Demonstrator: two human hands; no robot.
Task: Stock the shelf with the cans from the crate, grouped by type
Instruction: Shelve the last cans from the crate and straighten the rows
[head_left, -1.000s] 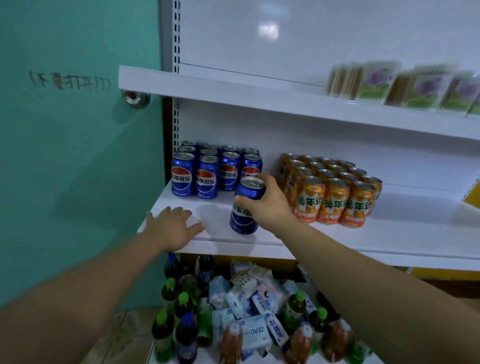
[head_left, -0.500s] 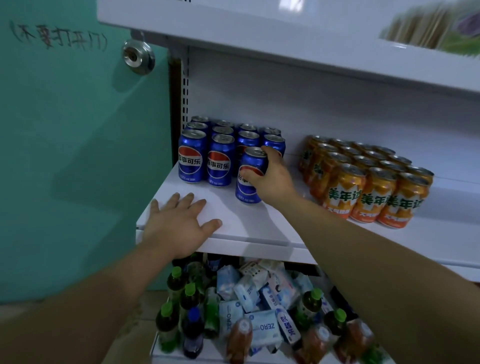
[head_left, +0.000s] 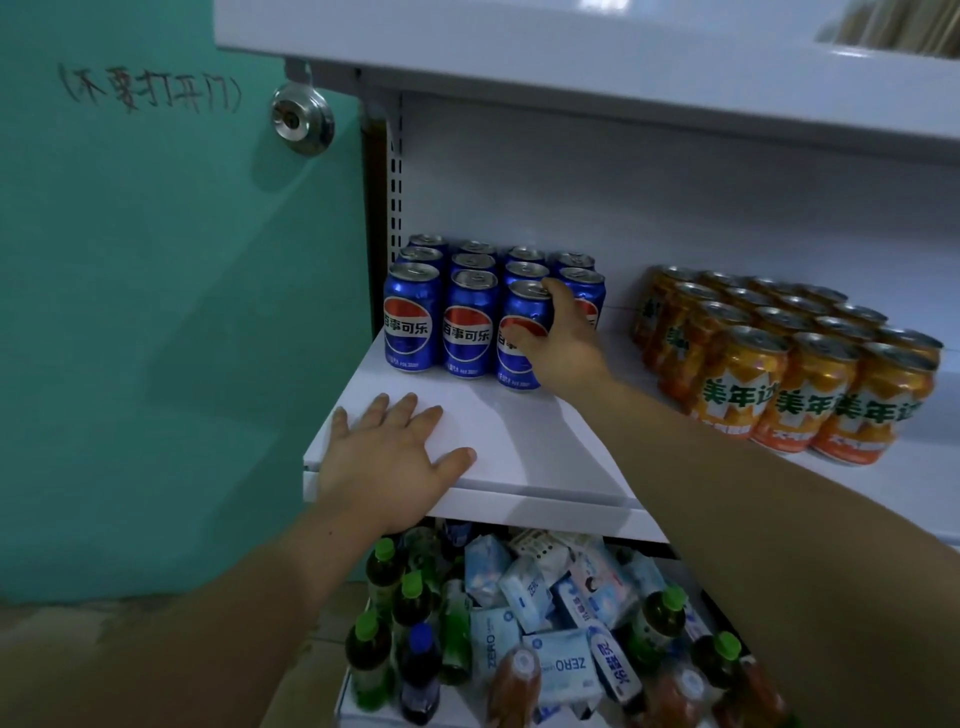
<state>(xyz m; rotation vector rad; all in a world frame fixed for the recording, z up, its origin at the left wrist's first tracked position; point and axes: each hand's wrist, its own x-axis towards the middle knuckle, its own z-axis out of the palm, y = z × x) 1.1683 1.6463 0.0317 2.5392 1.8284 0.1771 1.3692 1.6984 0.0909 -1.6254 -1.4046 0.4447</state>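
Observation:
Several blue cola cans (head_left: 410, 317) stand in rows at the left of the white shelf (head_left: 524, 441). My right hand (head_left: 558, 340) grips one more blue can (head_left: 519, 338), which stands upright in the front row, third from the left, touching its neighbour. To the right, apart from the blue group, several orange soda cans (head_left: 795, 379) stand in rows. My left hand (head_left: 389, 457) rests flat on the shelf's front left corner, fingers spread. No crate is in view.
An upper white shelf (head_left: 571, 57) overhangs the cans. A teal door (head_left: 156, 312) with a round lock (head_left: 301, 119) lies to the left. Below the shelf, a lower tier holds green-capped bottles (head_left: 384, 582) and several white-blue tissue packs (head_left: 561, 665).
My right hand has carried the blue can from the shelf's front back into the front row of blue cans. The camera has moved closer and lower. My left hand has stayed on the shelf.

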